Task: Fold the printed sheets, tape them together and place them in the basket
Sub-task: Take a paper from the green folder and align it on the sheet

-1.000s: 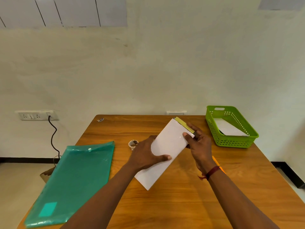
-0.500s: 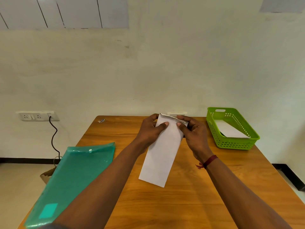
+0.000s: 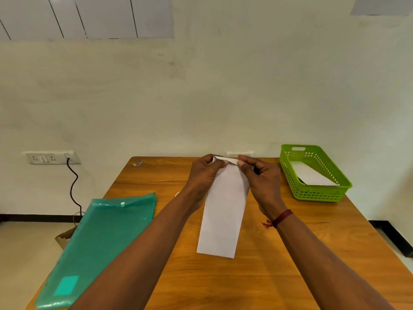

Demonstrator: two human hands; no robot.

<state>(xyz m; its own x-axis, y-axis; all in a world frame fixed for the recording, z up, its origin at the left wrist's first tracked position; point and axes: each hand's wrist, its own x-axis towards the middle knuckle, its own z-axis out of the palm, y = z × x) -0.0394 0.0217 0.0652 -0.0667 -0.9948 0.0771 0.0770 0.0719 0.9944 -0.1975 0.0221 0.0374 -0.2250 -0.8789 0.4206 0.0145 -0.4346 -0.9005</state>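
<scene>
Step in hand: we judge this to be the folding stage, or the squaring-up just before taping. The folded sheets (image 3: 223, 211) lie as one long white strip on the desk (image 3: 290, 265), near end around the middle, far end reaching up to the far edge. We cannot tell how many sheets are in the strip.

Grip: both hands work the far end.
- The left hand (image 3: 202, 175) has its fingers curled over the left far corner, pinching the paper.
- The right hand (image 3: 260, 177) pinches the right far corner between its thumb and curled fingertips (image 3: 240, 163).
- A small flap of paper stands up between the two pinches. The rest of the strip lies flat, untouched.

Basket (image 3: 317, 194): green, at the far right corner of the desk, well apart from the strip. A white paper (image 3: 310, 175) already lies inside.

Also noted: a teal plastic folder (image 3: 100, 238) on the left side, overhanging the left edge.

Next move, as we read it: press the raised flap down and run a crease, keeping the corners aligned. After that comes tape, and no tape shows plainly here, so it must be found first. Thin paper like this may skew if one pinch lets go early.
</scene>
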